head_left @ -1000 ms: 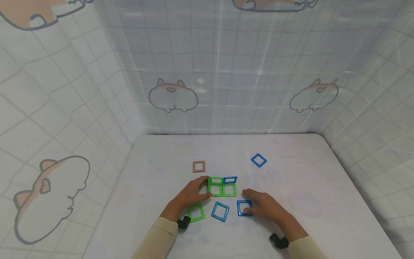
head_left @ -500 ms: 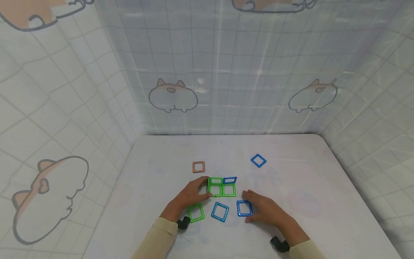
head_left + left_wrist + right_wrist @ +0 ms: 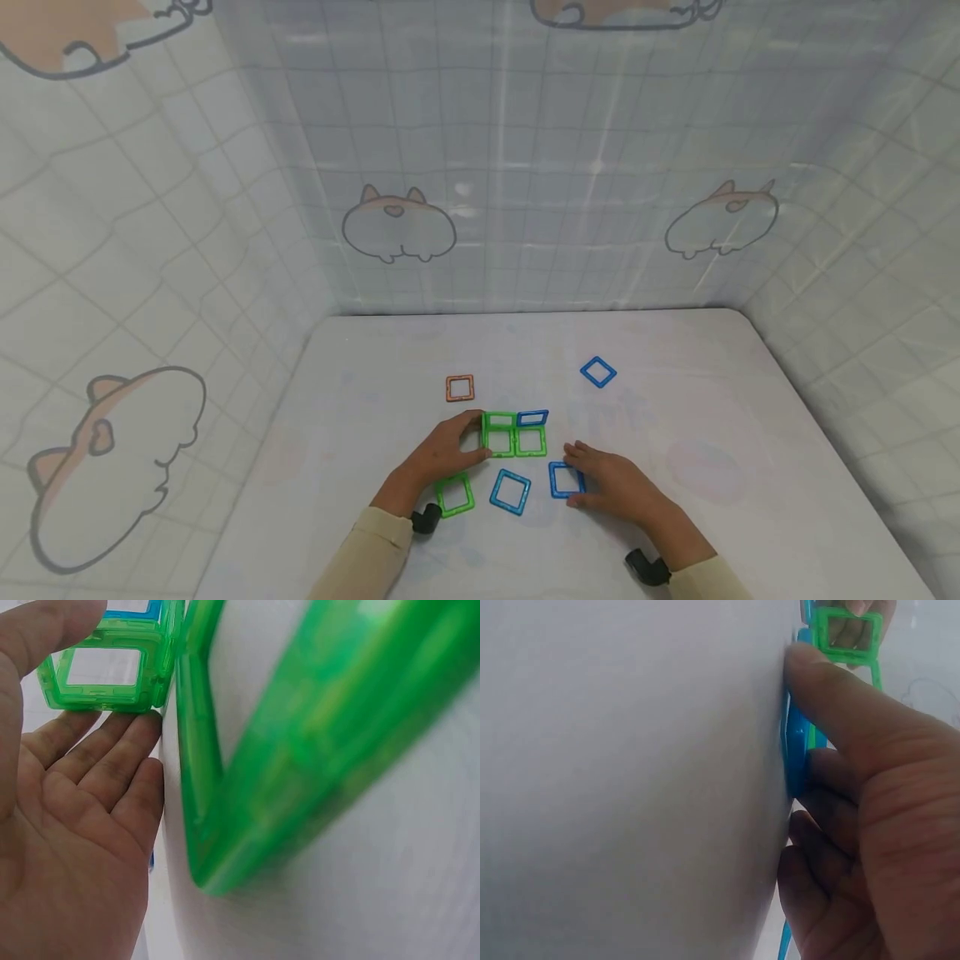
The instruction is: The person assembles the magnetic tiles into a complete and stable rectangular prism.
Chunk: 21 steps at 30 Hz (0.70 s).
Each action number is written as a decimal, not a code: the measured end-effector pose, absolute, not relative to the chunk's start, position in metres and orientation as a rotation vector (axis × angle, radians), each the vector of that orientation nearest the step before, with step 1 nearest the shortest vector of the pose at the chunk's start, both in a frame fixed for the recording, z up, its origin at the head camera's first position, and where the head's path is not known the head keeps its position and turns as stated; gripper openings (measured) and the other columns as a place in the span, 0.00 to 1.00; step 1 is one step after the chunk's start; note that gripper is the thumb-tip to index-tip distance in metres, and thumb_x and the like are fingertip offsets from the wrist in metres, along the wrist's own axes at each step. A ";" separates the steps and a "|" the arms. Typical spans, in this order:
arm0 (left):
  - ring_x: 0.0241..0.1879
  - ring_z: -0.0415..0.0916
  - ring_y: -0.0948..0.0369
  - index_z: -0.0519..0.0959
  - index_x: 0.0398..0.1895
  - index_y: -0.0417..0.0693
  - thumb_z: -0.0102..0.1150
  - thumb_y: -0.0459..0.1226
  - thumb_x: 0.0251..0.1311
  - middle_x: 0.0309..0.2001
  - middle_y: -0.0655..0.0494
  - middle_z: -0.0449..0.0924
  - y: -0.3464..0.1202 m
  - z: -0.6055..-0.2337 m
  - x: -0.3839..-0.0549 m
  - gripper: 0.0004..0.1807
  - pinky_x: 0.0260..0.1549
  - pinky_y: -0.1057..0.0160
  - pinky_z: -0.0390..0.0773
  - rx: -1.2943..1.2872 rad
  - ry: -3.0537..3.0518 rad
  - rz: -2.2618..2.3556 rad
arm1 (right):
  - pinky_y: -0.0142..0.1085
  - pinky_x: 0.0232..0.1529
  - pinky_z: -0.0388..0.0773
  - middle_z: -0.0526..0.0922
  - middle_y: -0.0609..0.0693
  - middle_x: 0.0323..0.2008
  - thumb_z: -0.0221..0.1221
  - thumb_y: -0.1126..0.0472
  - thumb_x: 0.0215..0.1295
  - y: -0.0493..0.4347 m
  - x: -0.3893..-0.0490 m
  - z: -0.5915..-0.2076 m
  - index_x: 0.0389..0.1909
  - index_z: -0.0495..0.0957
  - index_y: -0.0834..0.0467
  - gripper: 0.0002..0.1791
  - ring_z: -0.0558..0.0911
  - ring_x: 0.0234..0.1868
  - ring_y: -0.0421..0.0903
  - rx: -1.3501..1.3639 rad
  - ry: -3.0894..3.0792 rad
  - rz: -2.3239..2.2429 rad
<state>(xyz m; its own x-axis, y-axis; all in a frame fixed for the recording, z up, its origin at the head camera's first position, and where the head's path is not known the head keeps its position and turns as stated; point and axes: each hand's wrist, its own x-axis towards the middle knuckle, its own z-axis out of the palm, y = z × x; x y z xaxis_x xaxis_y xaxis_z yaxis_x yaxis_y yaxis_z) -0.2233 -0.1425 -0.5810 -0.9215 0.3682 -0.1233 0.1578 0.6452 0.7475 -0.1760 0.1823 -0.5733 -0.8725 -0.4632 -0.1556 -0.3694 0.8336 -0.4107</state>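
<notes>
In the head view, my left hand (image 3: 442,454) holds the left side of a small structure of magnetic tiles, thumb in front and fingers behind. Two green square tiles (image 3: 515,443) lie flat side by side in it, with green tiles standing at the left and back. A blue tile (image 3: 534,412) stands tilted at its back right. My right hand (image 3: 618,486) grips a flat blue square tile (image 3: 553,482) by its edges, thumb at the near edge. The right wrist view shows that blue tile (image 3: 798,754) low against the table, partly hidden by the thumb and fingers.
A loose green tile (image 3: 470,490) lies by the left wrist, and a lighter blue tile (image 3: 506,508) between the hands. Farther back on the white table (image 3: 675,350) are an orange tile (image 3: 460,400) and a blue tile (image 3: 589,380). Patterned curtains (image 3: 525,250) surround the table.
My right thumb has moved from inside the blue tile's frame to its near edge, and the tile has shifted very slightly away from me. The left hand and the structure stay put.
</notes>
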 end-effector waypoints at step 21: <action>0.70 0.65 0.56 0.65 0.73 0.55 0.67 0.53 0.60 0.67 0.60 0.72 -0.144 -0.578 -0.224 0.40 0.68 0.46 0.66 0.433 2.592 1.138 | 0.42 0.56 0.80 0.86 0.42 0.51 0.62 0.47 0.68 0.186 -0.177 -0.573 0.53 0.86 0.49 0.17 0.83 0.56 0.43 -0.573 2.843 -0.877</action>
